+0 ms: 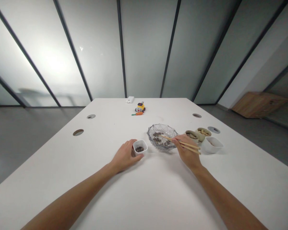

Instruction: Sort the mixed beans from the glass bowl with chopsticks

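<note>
Head view: left hand (pixel 124 155) is holding a white cup (pixel 139 143) between half-open fingers; right hand (pixel 188 157) is pinching chopsticks (pixel 193 146), their tips pointing into a glass bowl (pixel 166 128).

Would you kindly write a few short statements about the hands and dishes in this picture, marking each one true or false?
1. The right hand holds chopsticks, tips over the glass bowl. True.
2. Dark pieces lie in the glass bowl. True.
3. The left hand is around the glass bowl. False: it is around a small white cup.
4. The toy truck is nearer the camera than the glass bowl. False: it is farther away.
5. The small white cup also contains dark pieces. True.
</note>
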`<state>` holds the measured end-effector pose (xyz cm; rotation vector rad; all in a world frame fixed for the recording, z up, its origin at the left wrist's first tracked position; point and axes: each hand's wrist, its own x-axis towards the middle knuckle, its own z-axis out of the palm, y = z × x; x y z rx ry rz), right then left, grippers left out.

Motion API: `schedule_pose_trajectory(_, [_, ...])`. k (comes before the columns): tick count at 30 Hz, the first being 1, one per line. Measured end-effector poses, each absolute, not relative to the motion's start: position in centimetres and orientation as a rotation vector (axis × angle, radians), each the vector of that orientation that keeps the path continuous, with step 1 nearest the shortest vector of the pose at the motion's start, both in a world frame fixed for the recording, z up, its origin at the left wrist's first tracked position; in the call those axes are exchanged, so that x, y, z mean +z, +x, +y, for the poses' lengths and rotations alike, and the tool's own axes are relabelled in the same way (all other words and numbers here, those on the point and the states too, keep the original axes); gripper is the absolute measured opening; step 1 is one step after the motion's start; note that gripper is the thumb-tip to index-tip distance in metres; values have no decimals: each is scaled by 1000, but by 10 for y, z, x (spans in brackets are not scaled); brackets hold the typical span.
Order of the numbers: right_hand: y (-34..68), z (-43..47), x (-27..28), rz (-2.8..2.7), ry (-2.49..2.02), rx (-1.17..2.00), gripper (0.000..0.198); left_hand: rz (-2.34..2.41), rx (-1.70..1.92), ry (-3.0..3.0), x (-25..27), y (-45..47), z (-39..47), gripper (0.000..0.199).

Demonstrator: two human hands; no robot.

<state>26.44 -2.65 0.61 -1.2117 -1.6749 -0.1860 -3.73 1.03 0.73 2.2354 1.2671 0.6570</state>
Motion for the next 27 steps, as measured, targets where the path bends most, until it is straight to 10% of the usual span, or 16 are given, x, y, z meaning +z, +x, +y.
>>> schedule_pose_trajectory(27, [266,-24,1,-1676,-1256,-163,31,1273,669,2241,8,-36,10,47])
